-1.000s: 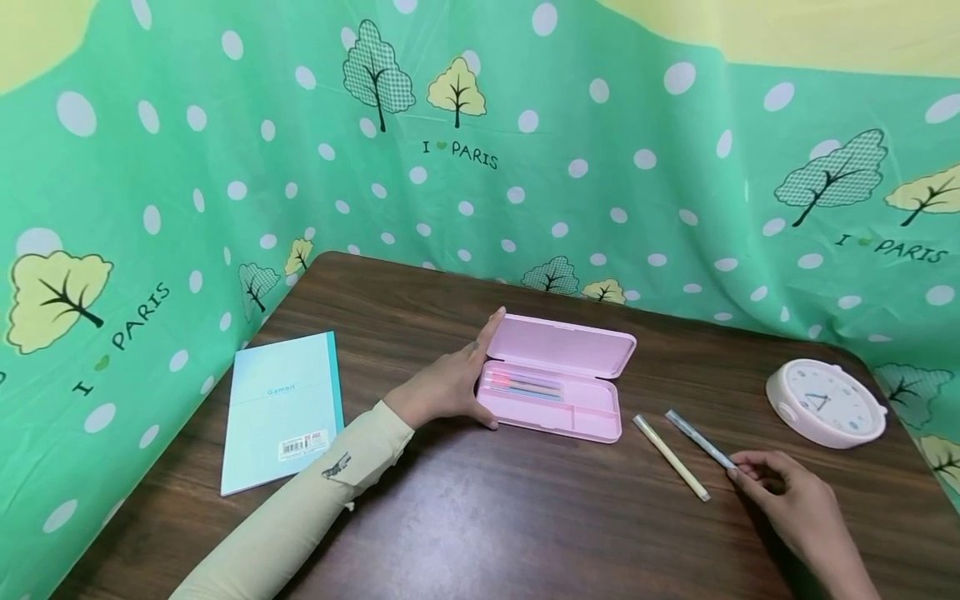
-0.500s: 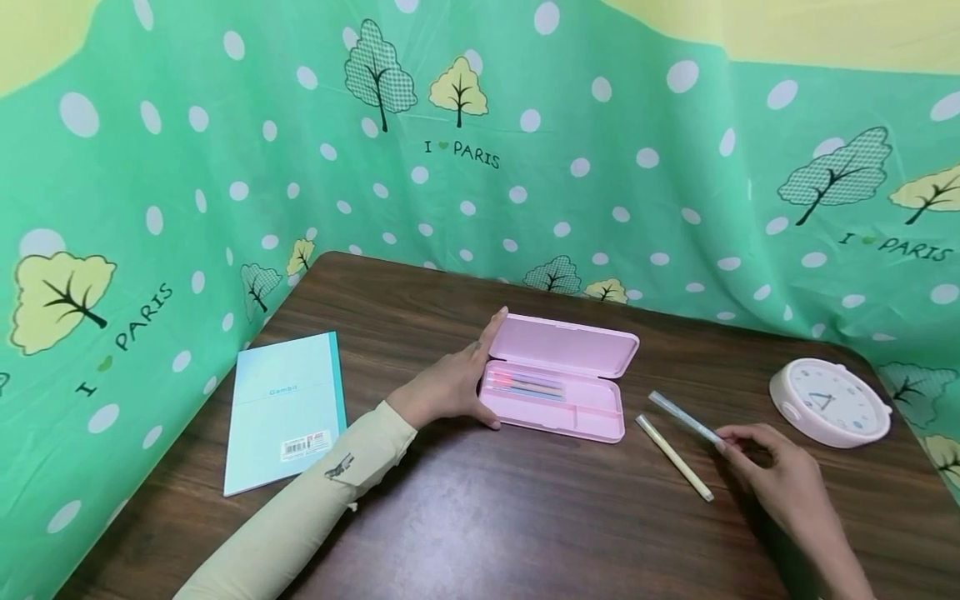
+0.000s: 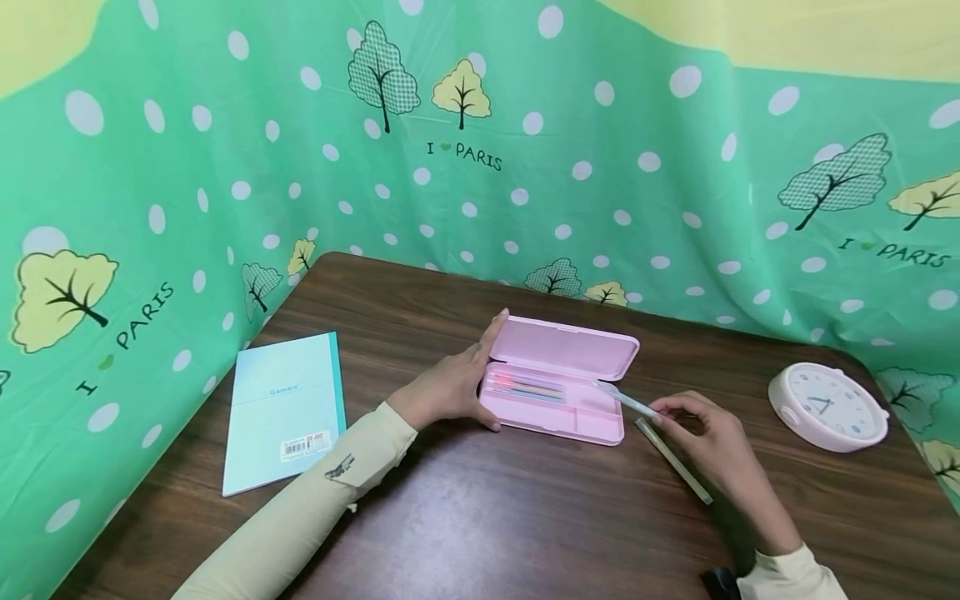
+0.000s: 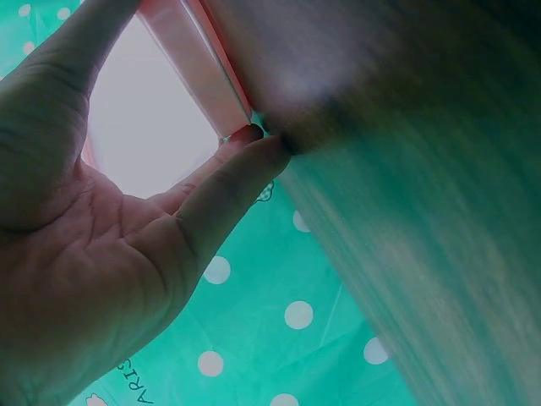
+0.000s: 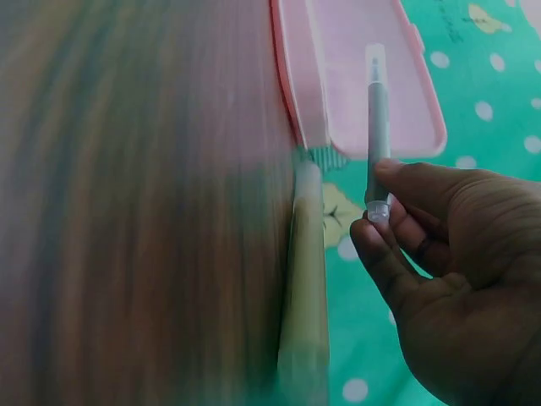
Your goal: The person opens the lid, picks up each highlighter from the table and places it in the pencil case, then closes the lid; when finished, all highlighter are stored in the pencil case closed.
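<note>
A pink pencil case (image 3: 532, 418) lies with its lid raised on the table, several slim pens (image 3: 528, 386) in its long rear compartment. My left hand (image 3: 448, 388) holds the case's left end, thumb at the front corner and fingers reaching back to the lid. Between thumb and fingers, my right hand (image 3: 705, 435) pinches one end of a grey-blue pen (image 3: 633, 402) with a clear cap (image 5: 375, 63). Its capped end overlaps the case's right side in the head view. Below that hand, a pale yellow pen (image 3: 675, 463) lies on the table.
A light blue notebook (image 3: 281, 417) lies at the left of the brown wooden table (image 3: 450, 517). On the right stands a round pink-and-white clock (image 3: 828, 407). A green dotted curtain (image 3: 465, 225) hangs behind the table.
My right hand has lifted the grey-blue pen and carried it leftward, over the yellow pen to the case's right side. The left hand and the case stay where they were.
</note>
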`<action>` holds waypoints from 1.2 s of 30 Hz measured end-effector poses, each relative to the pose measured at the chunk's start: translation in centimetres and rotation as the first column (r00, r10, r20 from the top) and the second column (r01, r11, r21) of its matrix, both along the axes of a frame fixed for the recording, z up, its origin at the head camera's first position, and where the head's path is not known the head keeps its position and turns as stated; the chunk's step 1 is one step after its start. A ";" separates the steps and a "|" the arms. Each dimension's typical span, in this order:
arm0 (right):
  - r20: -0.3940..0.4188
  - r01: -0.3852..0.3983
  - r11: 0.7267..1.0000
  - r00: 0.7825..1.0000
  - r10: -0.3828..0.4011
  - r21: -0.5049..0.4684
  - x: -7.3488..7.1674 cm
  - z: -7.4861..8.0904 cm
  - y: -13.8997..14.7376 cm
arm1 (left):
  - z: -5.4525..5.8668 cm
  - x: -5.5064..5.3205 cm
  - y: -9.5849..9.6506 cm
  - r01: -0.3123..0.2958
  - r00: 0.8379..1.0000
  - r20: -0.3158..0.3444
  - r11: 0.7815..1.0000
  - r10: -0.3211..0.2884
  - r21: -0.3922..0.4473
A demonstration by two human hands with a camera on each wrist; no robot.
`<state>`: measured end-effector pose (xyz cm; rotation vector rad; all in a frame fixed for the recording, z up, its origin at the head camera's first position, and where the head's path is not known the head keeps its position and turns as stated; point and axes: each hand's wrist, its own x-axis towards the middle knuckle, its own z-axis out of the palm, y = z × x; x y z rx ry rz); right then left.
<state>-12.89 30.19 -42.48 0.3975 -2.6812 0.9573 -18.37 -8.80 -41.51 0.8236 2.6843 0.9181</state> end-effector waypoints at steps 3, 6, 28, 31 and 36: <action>0.035 -0.017 1.000 0.999 0.017 0.012 -0.5 0.3 -1.3 | 0.1 0.0 0.0 -0.001 1.000 0.002 1.000 0.001 0.000; 0.058 -0.042 0.999 0.997 0.040 0.021 -1.0 0.6 -2.6 | 0.3 0.0 0.1 0.002 1.000 0.005 1.000 -0.002 -0.002; 0.168 -0.233 0.963 0.952 0.254 -0.134 -4.0 0.3 -10.5 | 0.3 -0.1 -0.1 0.007 1.000 0.002 1.000 -0.007 0.004; 0.176 -0.250 0.956 0.945 0.275 -0.151 -4.2 0.3 -11.1 | 0.3 -0.1 -0.1 0.004 1.000 0.008 1.000 -0.004 0.000; 0.195 -0.245 0.959 0.943 0.271 -0.145 -4.3 0.0 -11.3 | 0.2 -0.1 -0.1 0.006 1.000 0.014 1.000 -0.006 -0.001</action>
